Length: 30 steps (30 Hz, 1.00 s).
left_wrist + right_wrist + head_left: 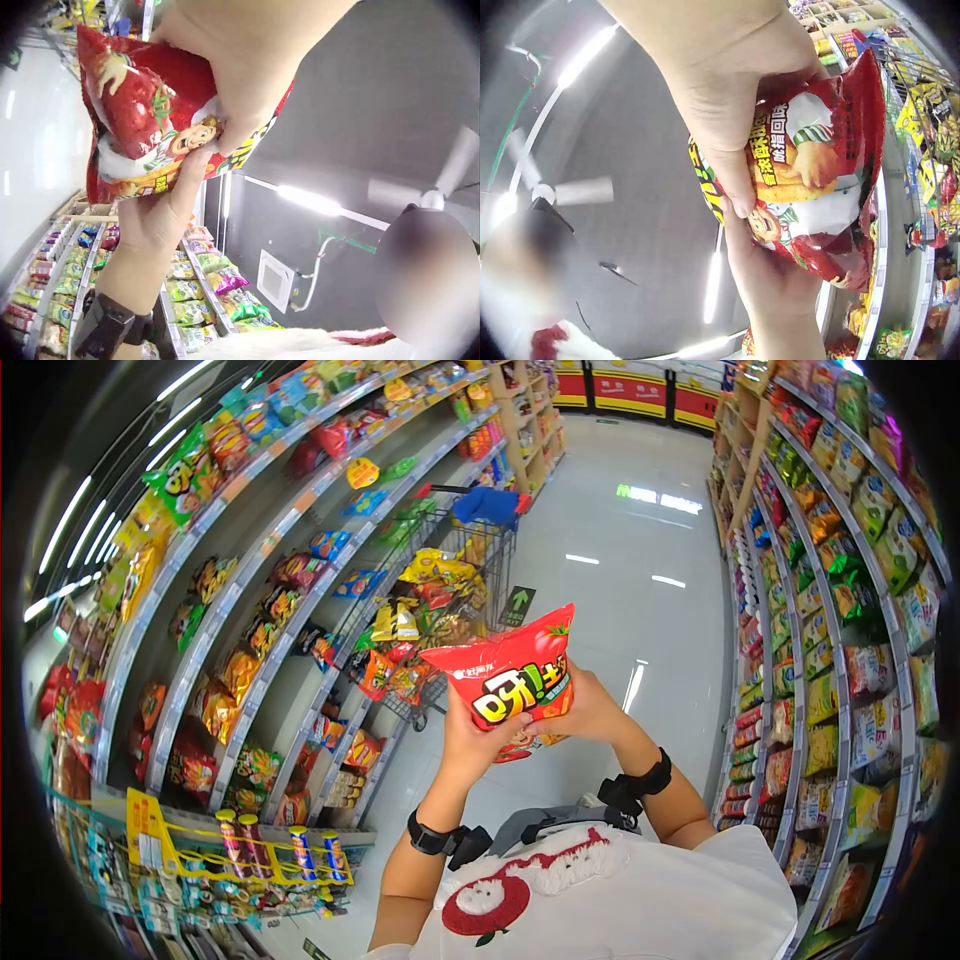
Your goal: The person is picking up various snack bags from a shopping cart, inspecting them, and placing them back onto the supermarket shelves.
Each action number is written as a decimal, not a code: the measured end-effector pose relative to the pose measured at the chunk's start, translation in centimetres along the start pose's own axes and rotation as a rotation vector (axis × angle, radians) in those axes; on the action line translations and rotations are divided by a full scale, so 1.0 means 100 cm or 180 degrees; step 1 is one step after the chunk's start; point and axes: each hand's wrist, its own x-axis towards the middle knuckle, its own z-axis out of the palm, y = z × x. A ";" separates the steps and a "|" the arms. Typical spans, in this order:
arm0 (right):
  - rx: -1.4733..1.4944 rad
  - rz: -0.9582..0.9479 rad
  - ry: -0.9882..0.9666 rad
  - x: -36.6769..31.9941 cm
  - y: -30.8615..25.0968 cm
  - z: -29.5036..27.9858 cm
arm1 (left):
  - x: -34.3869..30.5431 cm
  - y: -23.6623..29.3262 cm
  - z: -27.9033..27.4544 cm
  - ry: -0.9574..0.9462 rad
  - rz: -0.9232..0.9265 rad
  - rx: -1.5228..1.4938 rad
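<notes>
Both hands hold one red snack bag with a green and white logo in front of the body. In the head view the left hand grips its lower left side and the right hand its right side, thumbs on the front. The left wrist view shows the bag with a tomato and a cartoon face, between the left hand above and the right hand below. In the right wrist view the bag lies between the right hand and the left hand.
Beyond the bag stands a shopping cart loaded with snack bags, along the left shelves. More packed shelves line the right side. A yellow rack with tubes is at lower left. The glossy floor runs between the shelves.
</notes>
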 end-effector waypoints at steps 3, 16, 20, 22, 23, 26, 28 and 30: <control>0.0194 -0.0257 -0.0037 0.001 -0.002 0.007 | -0.007 -0.005 -0.014 0.0181 0.0050 -0.0039; 0.2153 -0.0231 -0.0718 0.003 0.038 0.011 | -0.027 0.028 -0.007 0.0893 0.0708 0.0053; 0.2995 0.0112 -0.0405 -0.001 0.022 0.013 | -0.025 0.026 -0.006 0.1301 0.0856 -0.0203; 0.3379 0.0226 -0.0298 -0.002 0.020 0.020 | -0.025 0.020 -0.009 0.1439 0.0912 -0.0240; 0.3571 0.0307 -0.0238 -0.004 0.020 0.022 | -0.025 0.012 -0.011 0.1426 0.0916 -0.0595; 0.2774 0.0181 -0.0485 -0.016 0.030 0.035 | -0.029 0.008 -0.003 0.1231 0.0980 -0.0759; 0.2728 -0.0123 -0.0569 -0.018 0.006 0.045 | -0.029 0.004 -0.001 0.0999 0.0943 -0.0889; 0.2382 -0.0207 -0.0004 -0.018 -0.009 0.048 | -0.029 0.001 -0.011 0.0943 0.0655 -0.0754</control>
